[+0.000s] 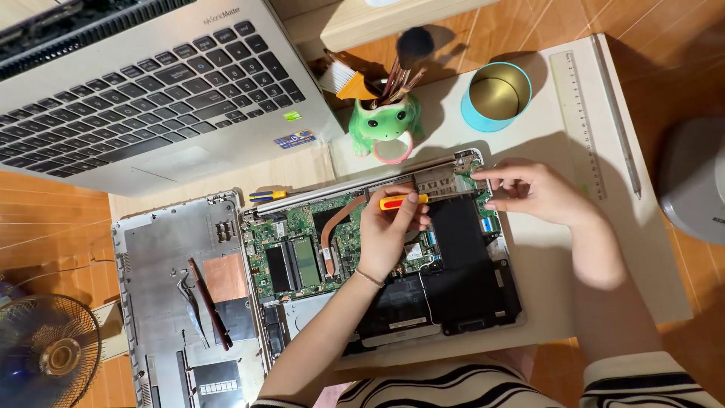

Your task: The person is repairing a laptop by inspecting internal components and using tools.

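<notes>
we are at the fastener stage on the opened silver laptop base with its green circuit board exposed (302,249), which lies at the centre of the pale work mat (544,302).

the left hand (389,230) is closed around the small screwdriver with a red and yellow handle (402,201). the handle lies roughly level across the fingers. its tip is hidden behind the hand, so we cannot tell which screw it meets. the tool sits over the upper middle of the board, beside the curved copper heat pipe (336,223).

the right hand (532,190) rests at the two o'clock corner of the base, near the metal hinge bracket (467,162). its fingers are loosely curled with the fingertips pressed on the corner; we see nothing pinched in them.

surroundings:
- at nine o'clock of the base lies the detached grey bottom cover (162,249), with slim dark tools (210,302) on it.
- at twelve o'clock stands a green frog-shaped ceramic brush holder (385,121).
- at one o'clock stands an empty teal tin cup (495,94).
- at eleven o'clock is a second silver laptop with a black keyboard (151,91).

judgement: the next move calls for a steady, upright driver seated squarely in the screw head, while the right hand braces the corner so the base does not shift.
</notes>
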